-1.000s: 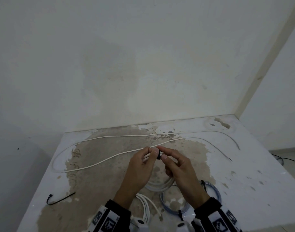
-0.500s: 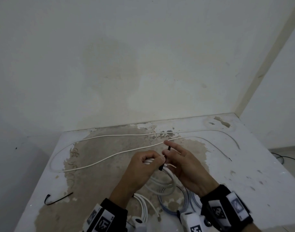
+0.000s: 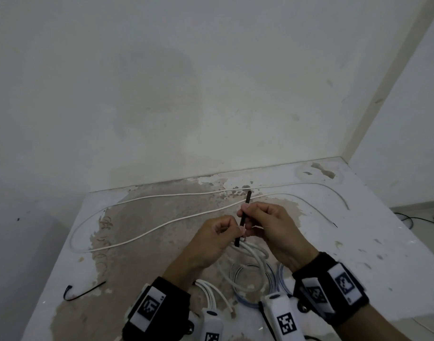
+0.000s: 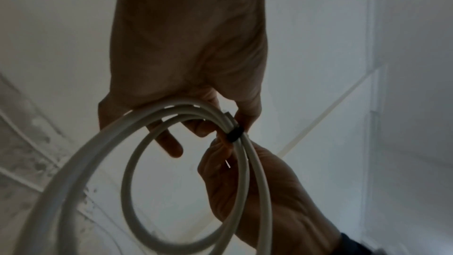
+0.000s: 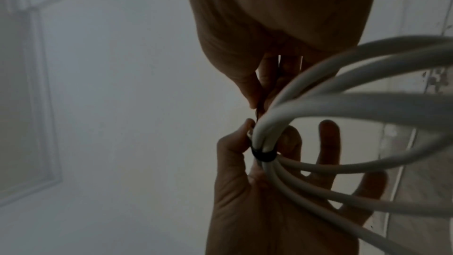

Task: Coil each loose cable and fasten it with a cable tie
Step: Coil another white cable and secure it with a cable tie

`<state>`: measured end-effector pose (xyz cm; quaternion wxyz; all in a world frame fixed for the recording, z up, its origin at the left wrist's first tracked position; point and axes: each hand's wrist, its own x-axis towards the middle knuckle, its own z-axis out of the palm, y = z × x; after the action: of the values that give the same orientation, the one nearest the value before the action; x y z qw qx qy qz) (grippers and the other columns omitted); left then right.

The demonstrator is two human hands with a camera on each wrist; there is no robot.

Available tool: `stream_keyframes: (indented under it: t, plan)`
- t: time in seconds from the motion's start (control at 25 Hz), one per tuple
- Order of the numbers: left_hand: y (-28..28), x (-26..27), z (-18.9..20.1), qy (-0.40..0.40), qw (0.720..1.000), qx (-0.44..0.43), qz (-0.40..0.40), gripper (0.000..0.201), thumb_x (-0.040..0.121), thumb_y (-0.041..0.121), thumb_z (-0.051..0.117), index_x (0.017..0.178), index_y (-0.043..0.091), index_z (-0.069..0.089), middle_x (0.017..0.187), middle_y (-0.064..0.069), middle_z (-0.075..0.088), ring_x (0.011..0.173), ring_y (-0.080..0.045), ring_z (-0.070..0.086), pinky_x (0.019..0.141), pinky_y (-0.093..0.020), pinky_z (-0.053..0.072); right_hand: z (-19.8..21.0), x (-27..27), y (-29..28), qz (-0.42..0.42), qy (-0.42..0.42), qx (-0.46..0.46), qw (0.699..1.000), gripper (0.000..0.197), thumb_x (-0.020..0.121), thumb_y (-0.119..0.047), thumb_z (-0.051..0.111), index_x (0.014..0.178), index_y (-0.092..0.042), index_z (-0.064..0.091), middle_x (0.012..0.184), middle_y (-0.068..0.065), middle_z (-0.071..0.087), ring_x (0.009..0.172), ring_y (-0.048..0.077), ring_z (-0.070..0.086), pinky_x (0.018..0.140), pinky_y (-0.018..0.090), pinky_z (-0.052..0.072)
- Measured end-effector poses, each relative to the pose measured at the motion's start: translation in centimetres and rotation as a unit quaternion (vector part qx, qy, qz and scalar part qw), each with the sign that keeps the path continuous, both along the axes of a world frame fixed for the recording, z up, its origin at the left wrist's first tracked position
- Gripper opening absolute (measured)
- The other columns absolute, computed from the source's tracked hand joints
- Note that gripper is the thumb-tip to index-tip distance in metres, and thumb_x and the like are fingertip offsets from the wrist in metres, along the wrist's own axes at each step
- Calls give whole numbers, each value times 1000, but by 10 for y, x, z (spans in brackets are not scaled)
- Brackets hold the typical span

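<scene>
- We hold a white cable coil (image 3: 251, 254) up over the table (image 3: 358, 254), right between our two hands.
- Our left hand (image 3: 211, 242) pinches the coil at its top, where the loops are bunched together. The rest of the coil hangs down under our hands.
- A black cable tie (image 3: 243, 217) is wrapped round the bunched loops. From the left wrist we see it as a dark band (image 4: 234, 133) on the white loops, next to our left fingertips (image 4: 245, 117).
- Our right hand (image 3: 272, 225) pinches the long tail of the tie between thumb and finger. The tail sticks up and away from us, past our fingers.
- From the right wrist we see the dark band (image 5: 263, 155) squeezing the loops together, with our left thumb touching the coil beside it.
- A long loose white cable (image 3: 161, 222) lies spread out on the table, beyond our hands.
- A light blue coil (image 3: 272, 289) lies on the table below our hands.
- A spare black tie (image 3: 84, 292) lies near the left edge, well apart from our hands.
</scene>
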<state>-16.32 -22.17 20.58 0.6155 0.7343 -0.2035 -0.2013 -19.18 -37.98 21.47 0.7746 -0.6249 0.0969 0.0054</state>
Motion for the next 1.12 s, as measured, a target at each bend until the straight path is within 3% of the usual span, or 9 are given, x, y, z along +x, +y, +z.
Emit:
stream_keyframes:
  t: [0.08, 0.2, 0.28, 0.36, 0.48, 0.6, 0.8, 0.96, 1.12]
  plan:
    - [-4, -2, -1, 32, 999, 2, -15, 38, 96, 5, 54, 59, 16, 51, 61, 7, 58, 59, 0, 53, 65, -13, 42, -3, 0, -1, -6, 6, 7, 1000, 22, 95, -13, 63, 80, -1, 75, 60, 3, 59, 61, 17, 54, 58, 26, 55]
    - [-10, -6, -9, 31, 999, 3, 5, 37, 98, 11, 52, 61, 16, 52, 57, 11, 55, 56, -3, 48, 64, -19, 41, -5, -3, -7, 2, 28, 26, 999, 24, 96, -19, 62, 83, -4, 75, 65, 6, 61, 66, 21, 58, 60, 27, 55]
    - [-13, -7, -12, -12, 999, 19, 38, 36, 101, 21, 50, 66, 13, 55, 56, 10, 52, 53, -5, 46, 59, -21, 40, -3, -9, -12, 37, 39, -22, 998, 29, 99, -32, 57, 93, -10, 75, 79, 10, 68, 71, 27, 66, 63, 28, 57]
    - [-13, -3, -15, -67, 991, 48, 105, 37, 102, 31, 47, 73, 11, 60, 58, 7, 53, 52, -3, 48, 56, -16, 39, -5, -20, -13, 105, 60, -114, 986, 34, 100, -45, 51, 107, -19, 72, 94, 4, 74, 80, 25, 72, 67, 27, 57]
    - [-6, 7, -26, -73, 975, 78, 197, 42, 102, 39, 42, 78, 10, 60, 57, 4, 44, 45, -6, 38, 51, -23, 34, -17, -33, -5, 138, 19, -170, 976, 26, 104, -34, 48, 111, -17, 66, 83, 2, 70, 70, 21, 68, 70, 32, 57]
    - [1, 5, -37, -51, 982, 38, 180, 38, 104, 33, 40, 82, 7, 57, 60, 3, 46, 46, -11, 37, 51, -33, 33, -32, -36, 8, 61, -33, -153, 986, 25, 107, -23, 41, 110, -16, 65, 61, 2, 49, 51, 18, 47, 58, 33, 52]
    - [4, -5, -25, -5, 993, -14, 120, 31, 105, 18, 37, 99, -1, 60, 64, 7, 57, 45, -10, 35, 44, -25, 31, -32, -38, 22, 25, -34, -81, 996, 25, 107, -33, 38, 127, -31, 53, 68, 5, 37, 48, 13, 30, 46, 28, 34]
    - [3, -10, -20, 7, 987, -29, 156, 29, 104, 11, 38, 90, 5, 62, 54, 7, 48, 40, -7, 31, 44, -22, 28, -29, -42, 25, 45, -9, -31, 998, 32, 108, -35, 30, 128, -36, 56, 76, 4, 40, 51, 12, 31, 49, 29, 33]
    - [0, -11, -15, -72, 979, 40, 185, 34, 103, 15, 41, 73, 17, 57, 56, 8, 51, 46, -5, 38, 48, -19, 33, -25, -41, 24, -6, -50, -77, 996, 30, 108, -25, 38, 118, -19, 65, 86, 3, 60, 60, 20, 54, 53, 33, 52]
